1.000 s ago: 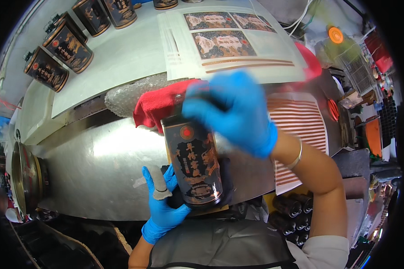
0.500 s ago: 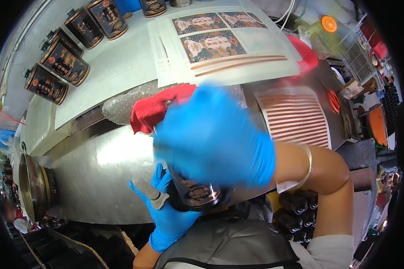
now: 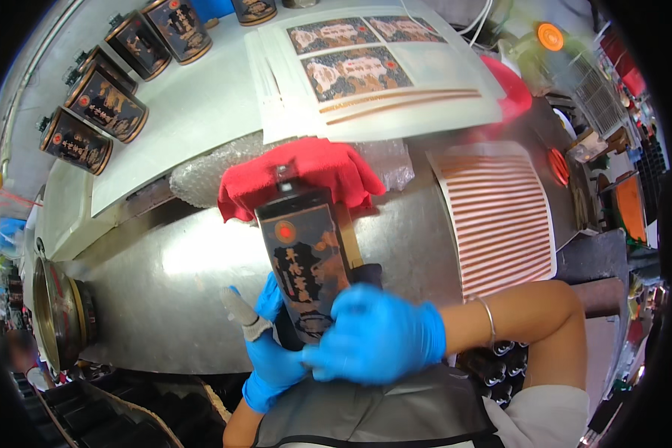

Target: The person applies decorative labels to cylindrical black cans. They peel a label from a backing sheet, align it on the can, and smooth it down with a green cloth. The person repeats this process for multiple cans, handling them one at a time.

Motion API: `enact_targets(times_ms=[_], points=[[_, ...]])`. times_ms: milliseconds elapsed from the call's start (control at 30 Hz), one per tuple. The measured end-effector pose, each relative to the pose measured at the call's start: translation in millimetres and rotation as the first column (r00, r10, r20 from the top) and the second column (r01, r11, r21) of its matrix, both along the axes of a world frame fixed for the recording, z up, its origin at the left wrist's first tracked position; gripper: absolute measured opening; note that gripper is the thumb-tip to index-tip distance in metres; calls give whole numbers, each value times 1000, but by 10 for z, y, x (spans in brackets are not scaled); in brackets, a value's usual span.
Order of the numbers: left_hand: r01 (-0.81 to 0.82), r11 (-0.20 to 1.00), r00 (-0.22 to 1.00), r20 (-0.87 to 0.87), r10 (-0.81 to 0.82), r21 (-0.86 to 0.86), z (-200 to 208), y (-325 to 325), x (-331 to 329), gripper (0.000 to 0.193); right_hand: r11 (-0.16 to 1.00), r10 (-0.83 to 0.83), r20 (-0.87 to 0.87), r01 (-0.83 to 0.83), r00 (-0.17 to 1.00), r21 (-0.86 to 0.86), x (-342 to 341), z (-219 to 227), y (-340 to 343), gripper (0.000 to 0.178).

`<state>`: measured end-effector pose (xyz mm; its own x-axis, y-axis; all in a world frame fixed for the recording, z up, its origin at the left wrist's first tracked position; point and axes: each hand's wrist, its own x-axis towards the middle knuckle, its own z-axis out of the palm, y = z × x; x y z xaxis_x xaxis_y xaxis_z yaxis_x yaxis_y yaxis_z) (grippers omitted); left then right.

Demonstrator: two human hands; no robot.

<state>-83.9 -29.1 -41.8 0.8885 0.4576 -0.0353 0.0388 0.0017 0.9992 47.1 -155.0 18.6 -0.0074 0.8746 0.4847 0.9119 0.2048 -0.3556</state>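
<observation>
Dark bottle held over steel bench, both hands gloved.

Steel bench (image 3: pixel 164 291); label sheets (image 3: pixel 381 67) and striped sheet (image 3: pixel 500 216) on it. Bottle (image 3: pixel 306 261) lies lengthwise, neck on red cloth (image 3: pixel 306 175). Right hand (image 3: pixel 377 336), fingers curled over bottle's base; left hand (image 3: pixel 272 351) grips its side from below, fingers wrapped.

On the bench (image 3: pixel 187 299) the bottle (image 3: pixel 306 261) lies lengthwise at the near middle, its far end on the cloth (image 3: pixel 321 175). The striped sheet (image 3: pixel 500 216) lies to its right, label sheets (image 3: pixel 366 67) beyond the cloth, and a row of bottles (image 3: pixel 104 104) far left.
</observation>
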Motion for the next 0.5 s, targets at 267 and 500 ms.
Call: enact_targets(times_ms=[267,500], points=[[108,994,994,37,-107,-11,-110,-7,49,77,803,-372,-739,594,562,48,431,-148,-132,14],[90,937,993,-43,-111,-338,-50,-54,71,72,836,-349,-480,499,805,229,860,-100,285,13]])
